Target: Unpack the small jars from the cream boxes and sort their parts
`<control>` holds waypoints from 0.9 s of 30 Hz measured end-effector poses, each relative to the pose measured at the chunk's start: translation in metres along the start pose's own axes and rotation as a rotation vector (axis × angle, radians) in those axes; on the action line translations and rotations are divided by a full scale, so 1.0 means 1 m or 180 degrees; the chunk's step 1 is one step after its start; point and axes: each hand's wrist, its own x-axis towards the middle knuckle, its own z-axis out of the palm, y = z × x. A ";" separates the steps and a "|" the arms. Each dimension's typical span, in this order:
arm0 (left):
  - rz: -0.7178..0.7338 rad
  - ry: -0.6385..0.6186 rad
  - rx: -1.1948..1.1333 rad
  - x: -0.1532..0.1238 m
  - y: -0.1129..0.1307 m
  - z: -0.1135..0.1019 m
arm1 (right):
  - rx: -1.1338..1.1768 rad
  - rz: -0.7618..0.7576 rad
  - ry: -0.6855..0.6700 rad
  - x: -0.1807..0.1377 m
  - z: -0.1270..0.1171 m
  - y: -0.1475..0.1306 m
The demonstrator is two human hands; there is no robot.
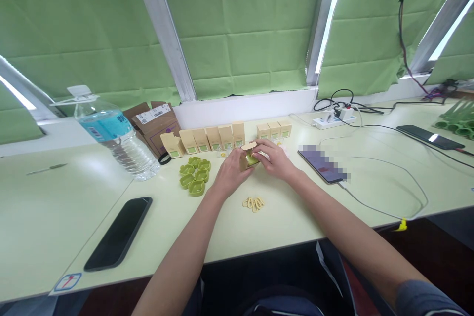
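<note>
The open box [249, 146] is tan, the cups [196, 187] olive green, the rings [250, 203] yellow.

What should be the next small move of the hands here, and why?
Probably the right hand should gently ease the green piece further into the small box: the piece shows at the opening near that hand's fingers, the left hand seems to steady the box, and the flap stands open, so closing it likely comes afterwards.

Green blinds [252, 19] between grey posts [163, 24]; bright light [331, 15] at gaps; white ledge [244, 108] behind pale table [274, 224].
</note>
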 end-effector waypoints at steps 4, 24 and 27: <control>-0.0143 0.0050 0.0013 0.000 0.002 0.001 | 0.0065 -0.0088 0.0111 0.000 0.000 -0.001; -0.0417 0.0244 -0.0286 0.001 -0.009 0.003 | 0.0430 0.0283 0.0451 0.001 -0.006 -0.010; -0.0535 0.0357 -0.0333 0.002 -0.009 0.001 | 0.0474 0.0327 0.0386 -0.001 -0.007 -0.011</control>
